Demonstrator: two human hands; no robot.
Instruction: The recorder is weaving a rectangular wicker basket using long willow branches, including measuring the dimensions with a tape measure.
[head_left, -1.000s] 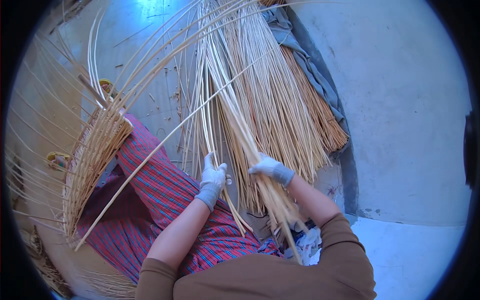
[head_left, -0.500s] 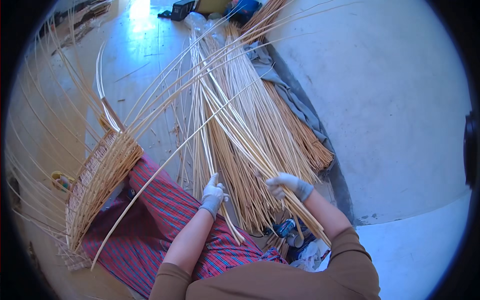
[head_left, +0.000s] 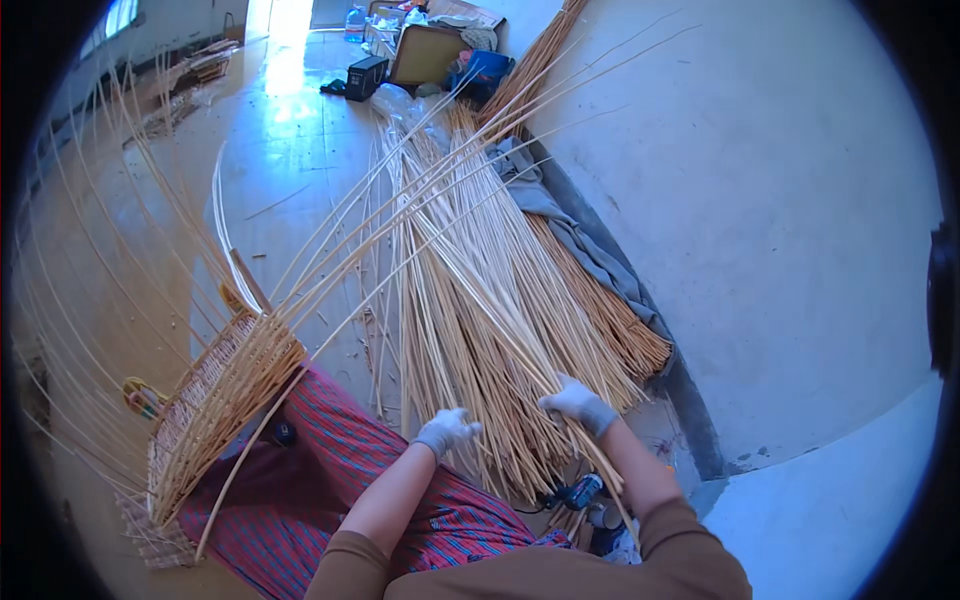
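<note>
My right hand (head_left: 580,400), in a white glove, is closed around a few long pale willow rods (head_left: 606,470). Their lower ends pass beside my right forearm, while the upper lengths lie over the pile. My gloved left hand (head_left: 447,430) is at the near left edge of the rod pile (head_left: 500,350), its fingers partly curled and slightly apart; no rod shows in its grip. To the left, a partly woven wicker piece (head_left: 225,400) leans by my lap, with long uncut rods fanning upward and outward. A striped red and blue cloth (head_left: 340,440) covers my legs.
Browner rods (head_left: 625,335) lie at the pile's right, beside a grey cloth (head_left: 560,235) along the wall. Beyond are a blue bucket (head_left: 485,72), a black box (head_left: 366,78) and a chair back (head_left: 428,55). A teal-and-black tool (head_left: 583,491) lies near my right arm.
The left hand has let go of its rods and moved slightly right and nearer. Fewer rods show below the right hand. The view has tilted up, showing more of the far room.
</note>
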